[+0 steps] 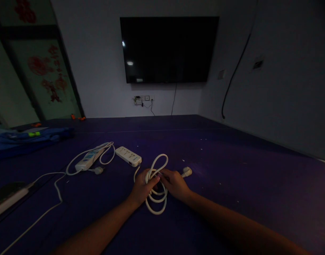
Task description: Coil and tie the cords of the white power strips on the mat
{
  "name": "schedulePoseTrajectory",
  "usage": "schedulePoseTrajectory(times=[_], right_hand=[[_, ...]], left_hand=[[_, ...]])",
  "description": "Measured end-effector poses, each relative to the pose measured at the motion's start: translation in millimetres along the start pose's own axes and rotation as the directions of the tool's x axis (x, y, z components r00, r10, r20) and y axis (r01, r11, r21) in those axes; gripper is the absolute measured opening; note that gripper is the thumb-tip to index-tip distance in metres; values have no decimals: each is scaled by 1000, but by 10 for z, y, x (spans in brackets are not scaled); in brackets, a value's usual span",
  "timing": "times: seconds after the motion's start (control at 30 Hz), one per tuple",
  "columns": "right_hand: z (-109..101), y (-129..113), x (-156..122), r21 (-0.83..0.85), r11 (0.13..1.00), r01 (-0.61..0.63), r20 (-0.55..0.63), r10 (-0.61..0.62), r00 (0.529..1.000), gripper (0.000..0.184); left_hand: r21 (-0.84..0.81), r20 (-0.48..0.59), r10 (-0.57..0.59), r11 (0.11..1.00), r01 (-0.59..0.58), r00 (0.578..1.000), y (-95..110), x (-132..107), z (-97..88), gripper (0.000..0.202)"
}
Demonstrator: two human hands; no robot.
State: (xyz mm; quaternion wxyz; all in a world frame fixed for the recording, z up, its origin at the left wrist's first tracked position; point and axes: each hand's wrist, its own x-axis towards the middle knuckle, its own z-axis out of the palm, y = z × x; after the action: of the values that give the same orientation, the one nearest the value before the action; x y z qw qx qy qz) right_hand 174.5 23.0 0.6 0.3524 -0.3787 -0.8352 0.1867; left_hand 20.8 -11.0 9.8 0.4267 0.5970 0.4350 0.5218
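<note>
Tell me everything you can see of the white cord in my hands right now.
The white cord is a smooth, plastic-looking cable gathered into several loose loops on the purple surface. The left hand grips the bundle's middle; the right hand touches it opposite. One end seems to run to the white power strip; a white plug lies beside the right hand.

You faced a dim room. A dark television (169, 49) hung on the white wall (98, 63) ahead, with wall sockets (143, 98) beneath it. The purple floor (231, 166) reached both walls. Glass panels (42, 74) with red decorations stood left, and a black cable (235, 74) climbed the right wall.
</note>
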Motion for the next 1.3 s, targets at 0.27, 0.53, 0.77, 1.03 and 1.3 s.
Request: schedulePoseTrajectory(times=[0.27, 0.53, 0.77, 1.03, 1.3], right_hand=[[1, 20, 6, 7, 1000, 1, 20, -1, 1000, 21], [-14, -8, 10, -35, 999, -31, 13, 32, 999, 18], [-13, -15, 8, -8, 1000, -28, 12, 28, 1000, 16], [1, -23, 9, -49, 997, -53, 21, 54, 998, 17], [13, 11, 12, -19, 1000, -11, 29, 11, 1000, 19]], left_hand=[[-18, 6, 6, 1000, -6, 1000, -17, 5, 4, 24], [-15, -9, 22, 1000, -22, 1000, -34, 10, 3, 23], [-10, 1, 20, 1000, -20, 1000, -40, 16, 0, 24], [27, 0, 21, 999, -21, 1000, 26, -15, 7, 27], [40, 14, 30, 999, -31, 999, 19, -11, 2, 27]])
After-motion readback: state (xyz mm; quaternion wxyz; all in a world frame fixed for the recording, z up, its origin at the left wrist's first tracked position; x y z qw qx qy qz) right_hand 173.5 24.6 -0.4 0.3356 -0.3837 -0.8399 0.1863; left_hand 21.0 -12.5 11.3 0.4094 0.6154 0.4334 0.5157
